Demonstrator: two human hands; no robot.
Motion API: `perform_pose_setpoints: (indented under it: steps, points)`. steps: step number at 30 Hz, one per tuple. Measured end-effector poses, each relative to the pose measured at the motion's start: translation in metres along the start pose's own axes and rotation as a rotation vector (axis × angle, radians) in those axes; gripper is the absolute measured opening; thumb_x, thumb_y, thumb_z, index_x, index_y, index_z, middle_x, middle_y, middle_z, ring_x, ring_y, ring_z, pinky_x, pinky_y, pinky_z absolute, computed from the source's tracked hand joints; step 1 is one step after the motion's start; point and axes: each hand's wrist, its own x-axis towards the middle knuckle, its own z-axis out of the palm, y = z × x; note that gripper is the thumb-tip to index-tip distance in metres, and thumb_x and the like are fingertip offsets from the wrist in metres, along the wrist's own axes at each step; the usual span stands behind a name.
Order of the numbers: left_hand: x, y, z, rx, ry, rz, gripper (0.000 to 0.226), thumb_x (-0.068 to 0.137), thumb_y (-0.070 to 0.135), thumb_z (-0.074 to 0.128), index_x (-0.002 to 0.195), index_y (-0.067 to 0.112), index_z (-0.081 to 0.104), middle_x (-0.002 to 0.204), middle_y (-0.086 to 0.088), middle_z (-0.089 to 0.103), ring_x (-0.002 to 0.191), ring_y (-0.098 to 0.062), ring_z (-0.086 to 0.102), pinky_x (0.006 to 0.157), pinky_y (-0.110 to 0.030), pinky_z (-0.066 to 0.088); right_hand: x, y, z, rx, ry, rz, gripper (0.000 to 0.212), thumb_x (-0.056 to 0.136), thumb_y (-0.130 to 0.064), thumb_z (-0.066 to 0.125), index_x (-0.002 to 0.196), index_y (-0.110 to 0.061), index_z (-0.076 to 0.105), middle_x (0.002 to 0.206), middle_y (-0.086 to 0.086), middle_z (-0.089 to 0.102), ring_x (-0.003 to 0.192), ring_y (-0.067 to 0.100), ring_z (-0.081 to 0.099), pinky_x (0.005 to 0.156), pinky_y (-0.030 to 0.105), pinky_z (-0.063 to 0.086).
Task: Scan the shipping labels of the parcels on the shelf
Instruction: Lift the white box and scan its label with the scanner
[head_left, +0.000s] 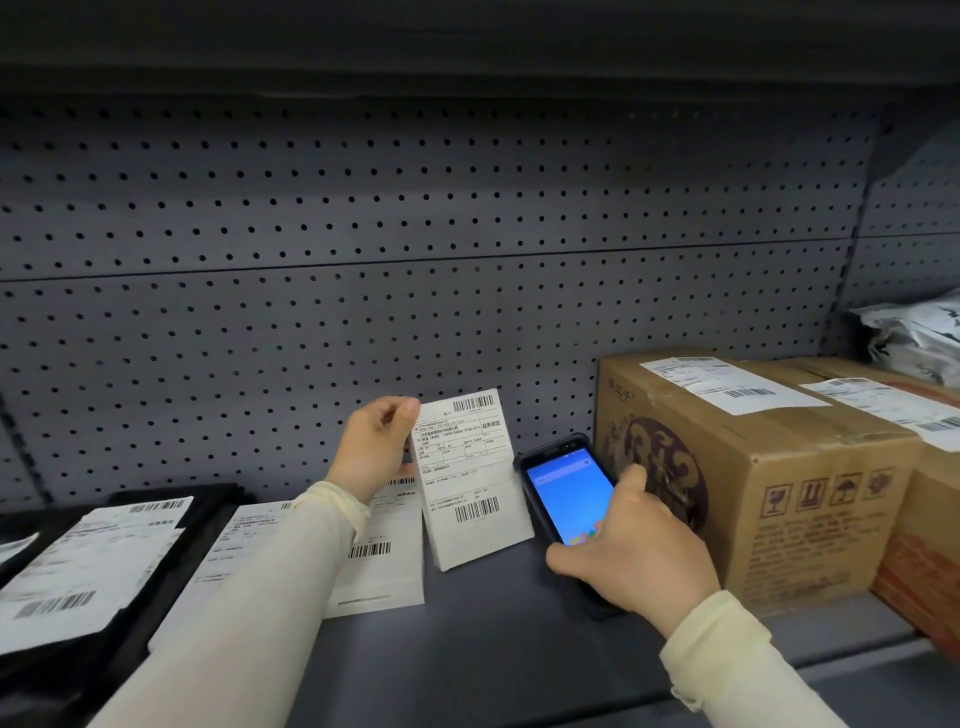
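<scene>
My left hand pinches the top left corner of a small white parcel and holds it tilted upright on the grey shelf, its shipping label with barcodes facing me. My right hand grips a black handheld scanner just right of the parcel; its blue screen is lit and faces up. Another white parcel lies flat behind my left forearm. Two black bags with white labels lie at the left.
A large brown carton with a label on top stands right of the scanner, with a second carton beside it. Grey plastic mailers are piled at the far right. A perforated grey back panel closes the shelf behind.
</scene>
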Motion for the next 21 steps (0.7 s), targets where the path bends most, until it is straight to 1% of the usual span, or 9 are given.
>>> perform_pose_setpoints:
  steps: [4,7,9,14,16,18,20,21]
  points:
    - [0.003,0.001,0.003,-0.040,-0.004,-0.035,0.025,0.098,0.028,0.046,0.104,0.009,0.061,0.098,-0.012,0.071,0.086,-0.025,0.065,0.077,-0.040,0.058,-0.011,-0.007,-0.005,-0.009,-0.040,-0.047,0.055,0.066,-0.048,0.070,0.094,-0.019,0.033,0.084,-0.007,0.053,0.077,0.016,0.057,0.054,0.027,0.040]
    - [0.005,0.006,0.005,-0.074,-0.013,-0.065,0.021,0.098,0.027,0.048,0.102,0.012,0.062,0.098,-0.011,0.070,0.087,-0.023,0.063,0.070,-0.034,0.058,-0.014,-0.012,-0.009,0.009,-0.046,-0.064,0.055,0.065,-0.048,0.070,0.093,-0.019,0.034,0.086,-0.007,0.057,0.079,0.015,0.060,0.061,0.029,0.047]
    - [0.005,0.008,0.005,-0.091,-0.019,-0.070,0.018,0.097,0.026,0.049,0.100,0.015,0.063,0.098,-0.010,0.070,0.086,-0.022,0.063,0.067,-0.031,0.057,-0.015,-0.014,-0.011,0.022,-0.035,-0.069,0.055,0.065,-0.047,0.071,0.093,-0.018,0.034,0.086,-0.007,0.058,0.078,0.014,0.061,0.062,0.029,0.048]
    - [0.002,0.010,0.006,-0.077,-0.027,-0.017,0.018,0.098,0.028,0.048,0.095,0.017,0.062,0.087,-0.001,0.070,0.081,-0.018,0.064,0.069,-0.030,0.055,-0.014,-0.015,-0.016,0.023,-0.014,-0.082,0.056,0.065,-0.047,0.072,0.091,-0.016,0.034,0.081,-0.009,0.056,0.076,0.011,0.059,0.059,0.028,0.046]
    - [0.002,0.011,0.007,-0.080,-0.031,0.003,0.018,0.098,0.027,0.048,0.098,0.015,0.062,0.089,-0.002,0.070,0.083,-0.018,0.065,0.075,-0.033,0.056,-0.014,-0.015,-0.017,0.016,-0.017,-0.088,0.055,0.065,-0.047,0.072,0.092,-0.016,0.035,0.081,-0.009,0.056,0.075,0.011,0.059,0.057,0.027,0.044]
    - [0.002,0.013,0.007,-0.080,-0.034,0.034,0.019,0.097,0.026,0.048,0.102,0.013,0.061,0.094,-0.002,0.069,0.084,-0.016,0.065,0.077,-0.032,0.056,-0.014,-0.017,-0.018,0.015,-0.021,-0.091,0.055,0.065,-0.047,0.072,0.092,-0.016,0.036,0.081,-0.009,0.057,0.075,0.012,0.059,0.056,0.027,0.043]
    - [0.001,0.015,0.008,-0.067,-0.036,0.079,0.014,0.097,0.026,0.049,0.099,0.018,0.061,0.096,-0.001,0.066,0.084,-0.014,0.062,0.075,-0.031,0.056,-0.015,-0.018,-0.019,0.029,-0.018,-0.090,0.055,0.064,-0.048,0.071,0.093,-0.017,0.037,0.083,-0.008,0.058,0.076,0.012,0.060,0.060,0.028,0.047]
    - [0.001,0.016,0.009,-0.059,-0.034,0.099,0.011,0.096,0.026,0.050,0.097,0.021,0.060,0.097,0.001,0.065,0.084,-0.013,0.061,0.077,-0.033,0.056,-0.016,-0.018,-0.019,0.037,-0.013,-0.090,0.054,0.064,-0.048,0.071,0.093,-0.017,0.037,0.083,-0.009,0.059,0.077,0.012,0.060,0.062,0.029,0.049]
